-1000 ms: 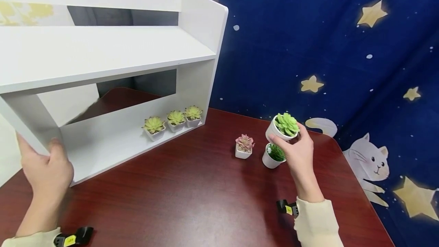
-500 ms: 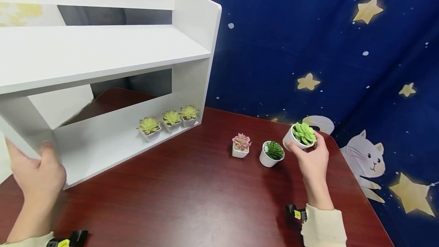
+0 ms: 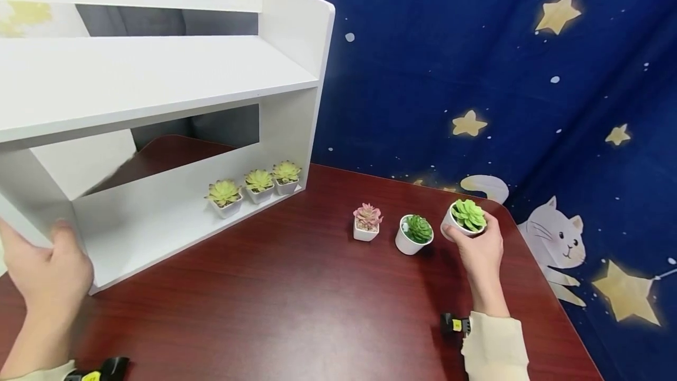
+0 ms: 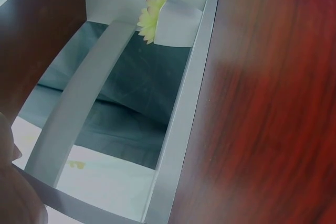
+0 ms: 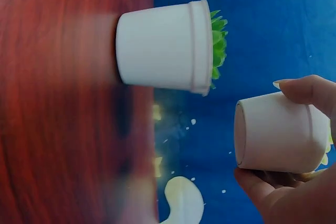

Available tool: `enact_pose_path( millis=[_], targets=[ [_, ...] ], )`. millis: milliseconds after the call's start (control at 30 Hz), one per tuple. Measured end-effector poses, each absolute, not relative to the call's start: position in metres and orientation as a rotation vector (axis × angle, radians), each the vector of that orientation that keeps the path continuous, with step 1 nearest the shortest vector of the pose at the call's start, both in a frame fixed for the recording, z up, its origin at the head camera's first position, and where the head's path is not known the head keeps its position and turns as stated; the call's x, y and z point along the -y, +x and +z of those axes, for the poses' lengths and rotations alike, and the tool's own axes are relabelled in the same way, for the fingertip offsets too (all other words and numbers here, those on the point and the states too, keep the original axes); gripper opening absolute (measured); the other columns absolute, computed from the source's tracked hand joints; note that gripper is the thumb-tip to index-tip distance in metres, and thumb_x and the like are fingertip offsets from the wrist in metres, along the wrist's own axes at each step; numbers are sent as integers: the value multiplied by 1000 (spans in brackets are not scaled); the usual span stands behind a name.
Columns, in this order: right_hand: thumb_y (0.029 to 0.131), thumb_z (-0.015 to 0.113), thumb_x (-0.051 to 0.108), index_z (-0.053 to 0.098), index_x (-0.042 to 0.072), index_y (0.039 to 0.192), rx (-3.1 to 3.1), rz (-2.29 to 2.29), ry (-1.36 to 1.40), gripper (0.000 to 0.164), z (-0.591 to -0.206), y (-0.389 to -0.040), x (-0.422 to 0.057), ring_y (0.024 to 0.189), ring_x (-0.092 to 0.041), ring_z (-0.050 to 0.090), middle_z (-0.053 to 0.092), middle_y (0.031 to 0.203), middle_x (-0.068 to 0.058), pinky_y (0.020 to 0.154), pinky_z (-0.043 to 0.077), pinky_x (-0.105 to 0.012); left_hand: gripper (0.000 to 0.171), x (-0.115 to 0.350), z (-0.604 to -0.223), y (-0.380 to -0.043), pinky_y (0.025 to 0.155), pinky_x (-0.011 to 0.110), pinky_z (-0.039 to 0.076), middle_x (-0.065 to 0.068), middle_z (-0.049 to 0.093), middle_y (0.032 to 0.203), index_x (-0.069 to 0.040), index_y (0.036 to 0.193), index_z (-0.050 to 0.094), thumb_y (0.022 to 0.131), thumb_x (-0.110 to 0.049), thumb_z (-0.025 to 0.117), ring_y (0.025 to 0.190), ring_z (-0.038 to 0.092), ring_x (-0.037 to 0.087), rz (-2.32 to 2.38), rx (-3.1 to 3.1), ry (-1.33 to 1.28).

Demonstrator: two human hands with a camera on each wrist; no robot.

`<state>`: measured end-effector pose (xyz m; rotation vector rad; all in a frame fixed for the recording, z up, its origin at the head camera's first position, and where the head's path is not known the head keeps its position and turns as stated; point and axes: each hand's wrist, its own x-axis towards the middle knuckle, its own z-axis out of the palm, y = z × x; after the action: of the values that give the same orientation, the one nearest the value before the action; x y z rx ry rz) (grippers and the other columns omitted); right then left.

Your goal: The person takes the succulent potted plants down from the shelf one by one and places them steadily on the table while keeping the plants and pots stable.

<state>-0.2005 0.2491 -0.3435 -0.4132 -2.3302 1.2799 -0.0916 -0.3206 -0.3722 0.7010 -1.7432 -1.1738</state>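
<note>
One light-green potted succulent (image 3: 466, 217) is pinched in your right hand (image 3: 483, 247), raised off the red-brown table (image 3: 296, 293), right of the dark-green potted plant (image 3: 414, 234). Left of that plant: a pink succulent (image 3: 367, 223). Your left hand (image 3: 50, 269) grips the white shelf (image 3: 158, 69) by its left side panel; three yellow-green succulents (image 3: 259, 183) stand on its lower board.

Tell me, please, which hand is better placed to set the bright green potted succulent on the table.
Probably the right hand: it grips the bright green potted succulent above the table. The left hand holds the far end of the white shelf, well away from the pot.
</note>
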Motion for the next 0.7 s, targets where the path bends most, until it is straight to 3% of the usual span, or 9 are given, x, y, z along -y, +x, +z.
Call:
enact_pose_path(
  millis=[333, 700],
  targets=[
    [77, 79, 9, 42, -1, 146, 2397, 1340, -485, 79, -366, -211, -260, 129, -35, 45, 51, 142, -23, 113, 33, -50, 60, 321, -374, -93, 109, 16, 29, -18, 43, 136, -31, 154, 33, 97, -16, 43, 132, 44, 6, -1191, 1731, 684],
    [77, 79, 3, 37, -5, 148, 2457, 1410, -488, 84, -380, -214, -264, 133, -39, 41, 46, 145, -28, 116, 31, -52, 63, 320, -375, -91, 113, 18, 25, -7, 37, 152, -30, 158, 24, 99, -17, 40, 138, 38, 9, -1137, 1773, 615]
  ],
)
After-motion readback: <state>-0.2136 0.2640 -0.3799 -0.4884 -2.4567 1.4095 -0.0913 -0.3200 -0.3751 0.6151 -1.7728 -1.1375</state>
